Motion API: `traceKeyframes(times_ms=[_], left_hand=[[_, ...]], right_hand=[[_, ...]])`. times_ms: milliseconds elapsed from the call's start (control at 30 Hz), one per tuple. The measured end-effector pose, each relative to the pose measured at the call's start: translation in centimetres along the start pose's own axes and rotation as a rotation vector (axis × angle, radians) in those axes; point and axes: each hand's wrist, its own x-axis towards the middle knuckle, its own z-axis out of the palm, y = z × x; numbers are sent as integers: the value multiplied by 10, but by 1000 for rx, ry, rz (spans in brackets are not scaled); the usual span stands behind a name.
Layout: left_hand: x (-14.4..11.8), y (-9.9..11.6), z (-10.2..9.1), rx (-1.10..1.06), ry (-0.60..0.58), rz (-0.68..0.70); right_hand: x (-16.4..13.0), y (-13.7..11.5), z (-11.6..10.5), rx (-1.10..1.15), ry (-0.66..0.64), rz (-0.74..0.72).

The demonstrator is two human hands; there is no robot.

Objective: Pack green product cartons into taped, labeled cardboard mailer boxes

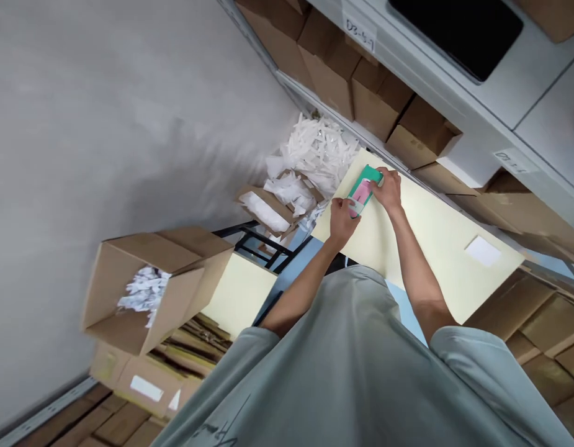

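A flat green and pink package with a pale end is over the far left part of a cream tabletop. My left hand is closed on its near end, the fingers bent over the edge. On the upper right side, my right hand grips it with thumb and fingers. Whether the package rests on the tabletop or is held just above it, I cannot tell. A small white sheet lies toward the right end of the tabletop.
Shelves with cardboard boxes run along the far side. White paper-like packets are heaped beyond the table's left end. An open carton with crumpled white pieces stands at left, above stacked flat cardboard. More boxes stand at right.
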Motion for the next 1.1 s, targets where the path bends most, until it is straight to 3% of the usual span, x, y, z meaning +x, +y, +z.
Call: traceKeyframes(times_ms=[133,300,400,533,633,767,933,1100], left_hand=[[10,-3,18,38,2,-1],[-6,3,18,21,39,-2],[-29,5,-1,-20,124,33],[-78,-10,-50,-112,268,91],[-130,-35,-99,-178,389,106],[-221,-88,-163,-272,605,98],[-364,-191,-225,-375,904,-61],[-513,-300,-257,-566,1263,-313]], right_hand=[[16,10,4,-63,-10,-2],[0,-11,-3,-191,46,-8],[-28,-35,-6,-215,123,-116],[-85,-78,4,-200,123,-262],[-143,-123,28,-153,68,-416],[-241,-193,87,-96,-50,-644],[-375,-267,182,-38,-328,-955],[-487,-333,276,-24,-694,-1144]])
